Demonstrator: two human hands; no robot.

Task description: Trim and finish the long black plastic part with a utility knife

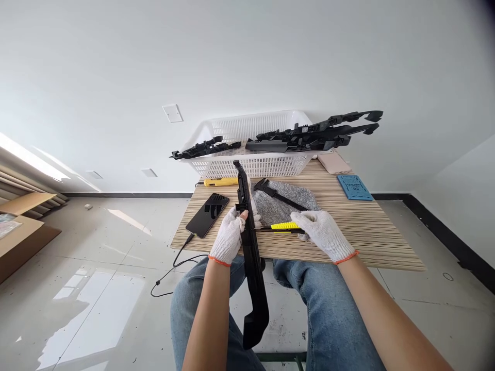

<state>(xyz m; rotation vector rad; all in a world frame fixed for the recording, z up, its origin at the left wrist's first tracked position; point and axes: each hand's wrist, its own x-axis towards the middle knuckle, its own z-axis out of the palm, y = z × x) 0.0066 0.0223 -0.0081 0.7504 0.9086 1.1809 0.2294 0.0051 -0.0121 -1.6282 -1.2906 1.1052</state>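
My left hand (229,234), in a white knitted glove with an orange cuff, is closed round a long black plastic trim piece (251,247). The piece stands lengthwise before me, its upper end over the table and its hooked lower end hanging above my knees. My gloved right hand (325,232) grips a yellow-and-black utility knife (284,226), held level. Its thin blade points left and reaches the edge of the trim piece; whether it touches cannot be made out. Behind the knife, a black caliper (280,197) lies across a grey cloth (270,210), close to my right fingers.
A white plastic basket (251,167) at the back holds several black trim pieces (313,135), some jutting over its right rim. A phone (208,215) with a cable and a yellow-handled tool (220,182) lie left. A blue plate (355,187) and pinkish pad (333,162) lie right.
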